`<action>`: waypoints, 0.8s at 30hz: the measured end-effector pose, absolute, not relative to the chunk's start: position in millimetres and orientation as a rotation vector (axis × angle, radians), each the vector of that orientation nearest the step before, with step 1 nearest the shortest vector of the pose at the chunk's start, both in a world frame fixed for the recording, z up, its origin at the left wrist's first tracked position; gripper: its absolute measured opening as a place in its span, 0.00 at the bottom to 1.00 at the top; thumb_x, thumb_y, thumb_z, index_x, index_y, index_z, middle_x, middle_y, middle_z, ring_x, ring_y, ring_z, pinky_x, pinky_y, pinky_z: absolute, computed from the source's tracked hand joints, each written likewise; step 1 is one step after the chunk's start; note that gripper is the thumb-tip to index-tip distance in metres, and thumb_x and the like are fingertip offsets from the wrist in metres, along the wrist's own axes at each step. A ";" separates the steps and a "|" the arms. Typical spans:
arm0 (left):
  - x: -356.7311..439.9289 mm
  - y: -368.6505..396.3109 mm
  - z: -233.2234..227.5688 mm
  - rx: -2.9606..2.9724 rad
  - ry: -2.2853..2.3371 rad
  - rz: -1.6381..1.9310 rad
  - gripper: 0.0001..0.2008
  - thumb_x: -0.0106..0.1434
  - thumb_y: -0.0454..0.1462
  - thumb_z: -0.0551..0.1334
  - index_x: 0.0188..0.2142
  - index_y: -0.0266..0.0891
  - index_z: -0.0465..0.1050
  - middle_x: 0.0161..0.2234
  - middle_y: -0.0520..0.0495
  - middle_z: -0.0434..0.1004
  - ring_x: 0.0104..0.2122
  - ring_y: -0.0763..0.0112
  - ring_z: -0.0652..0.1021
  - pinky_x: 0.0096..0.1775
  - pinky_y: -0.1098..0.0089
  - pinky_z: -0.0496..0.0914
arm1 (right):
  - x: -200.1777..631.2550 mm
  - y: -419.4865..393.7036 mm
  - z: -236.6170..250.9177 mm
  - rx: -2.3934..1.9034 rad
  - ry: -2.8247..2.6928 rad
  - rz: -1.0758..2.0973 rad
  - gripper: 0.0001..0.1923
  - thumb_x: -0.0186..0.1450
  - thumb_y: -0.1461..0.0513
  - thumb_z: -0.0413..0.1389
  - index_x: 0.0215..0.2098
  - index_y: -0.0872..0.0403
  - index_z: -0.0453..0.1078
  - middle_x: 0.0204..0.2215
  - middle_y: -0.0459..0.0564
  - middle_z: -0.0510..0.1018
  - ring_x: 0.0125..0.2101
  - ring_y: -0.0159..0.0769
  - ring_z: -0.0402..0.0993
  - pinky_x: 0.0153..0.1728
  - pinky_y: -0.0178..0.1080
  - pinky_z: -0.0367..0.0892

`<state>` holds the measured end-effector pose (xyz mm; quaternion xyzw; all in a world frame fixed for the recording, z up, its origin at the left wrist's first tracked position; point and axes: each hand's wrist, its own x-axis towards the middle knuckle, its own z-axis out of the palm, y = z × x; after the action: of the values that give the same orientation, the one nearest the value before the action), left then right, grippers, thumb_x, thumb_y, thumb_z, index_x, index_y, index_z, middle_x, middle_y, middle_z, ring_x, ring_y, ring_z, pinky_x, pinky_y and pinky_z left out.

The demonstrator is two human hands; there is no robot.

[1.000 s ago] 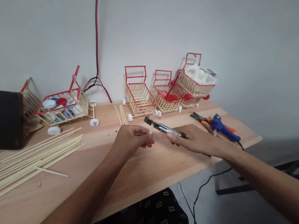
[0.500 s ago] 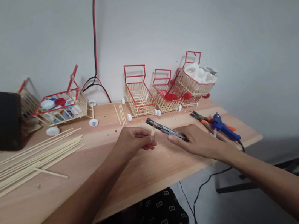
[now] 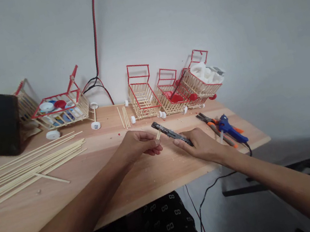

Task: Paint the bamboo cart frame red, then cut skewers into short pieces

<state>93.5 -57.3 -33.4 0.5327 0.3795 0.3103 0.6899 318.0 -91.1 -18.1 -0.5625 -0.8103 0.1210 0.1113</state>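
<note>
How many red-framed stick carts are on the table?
5: three bunched at the back centre, one back left, one partly hidden behind the dark block.

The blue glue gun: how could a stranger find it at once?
Look at the wooden table, at its far right corner. The glue gun lies there beside orange-handled pliers, right of the right hand. It is the only blue tool.

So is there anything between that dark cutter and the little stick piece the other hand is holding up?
Nothing visible. The left hand pinches the short stick piece and the right hand holds the cutter right against it. The bare table lies beneath them.
</note>
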 end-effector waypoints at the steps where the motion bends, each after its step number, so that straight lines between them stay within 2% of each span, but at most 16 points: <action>1: 93.7 -57.6 -33.3 1.189 0.850 0.696 0.06 0.53 0.36 0.69 0.27 0.34 0.76 0.25 0.45 0.80 0.25 0.73 0.78 0.29 0.74 0.72 | 318.3 -91.4 -18.8 -1.645 -2.382 0.340 0.26 0.67 0.45 0.43 0.20 0.54 0.59 0.16 0.45 0.64 0.20 0.30 0.57 0.24 0.36 0.48; 8: 92.4 -56.3 -30.9 1.242 0.818 0.722 0.06 0.54 0.36 0.68 0.28 0.33 0.76 0.27 0.45 0.80 0.26 0.73 0.78 0.32 0.72 0.73 | 315.8 -93.3 -14.3 -1.661 -2.338 0.309 0.28 0.67 0.45 0.43 0.19 0.55 0.60 0.16 0.45 0.63 0.19 0.29 0.56 0.24 0.36 0.48; 12: 89.0 -53.0 -29.6 1.239 0.783 0.799 0.07 0.54 0.37 0.67 0.29 0.34 0.75 0.27 0.46 0.80 0.25 0.75 0.77 0.33 0.72 0.72 | 309.8 -91.4 -10.9 -1.650 -2.219 0.566 0.31 0.67 0.42 0.38 0.18 0.55 0.60 0.15 0.45 0.64 0.19 0.30 0.60 0.23 0.35 0.51; 18: 87.1 -52.1 -28.6 1.243 0.716 0.823 0.09 0.55 0.39 0.67 0.30 0.33 0.73 0.26 0.48 0.78 0.25 0.76 0.76 0.32 0.73 0.72 | 309.8 -94.8 -0.2 -1.555 -2.132 0.969 0.34 0.67 0.41 0.35 0.28 0.57 0.69 0.18 0.46 0.69 0.19 0.30 0.64 0.24 0.34 0.59; 24: 88.5 -52.7 -30.2 1.287 0.689 0.837 0.10 0.57 0.41 0.66 0.32 0.34 0.73 0.28 0.48 0.77 0.27 0.76 0.75 0.33 0.73 0.71 | 314.1 -100.3 7.5 -1.552 -2.155 1.015 0.35 0.67 0.41 0.35 0.35 0.57 0.72 0.23 0.48 0.72 0.24 0.32 0.67 0.29 0.35 0.62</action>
<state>88.5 -52.7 -30.2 0.5704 0.3051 0.3707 0.6665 314.1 -100.3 7.5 -0.5399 -0.7495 0.3531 0.1487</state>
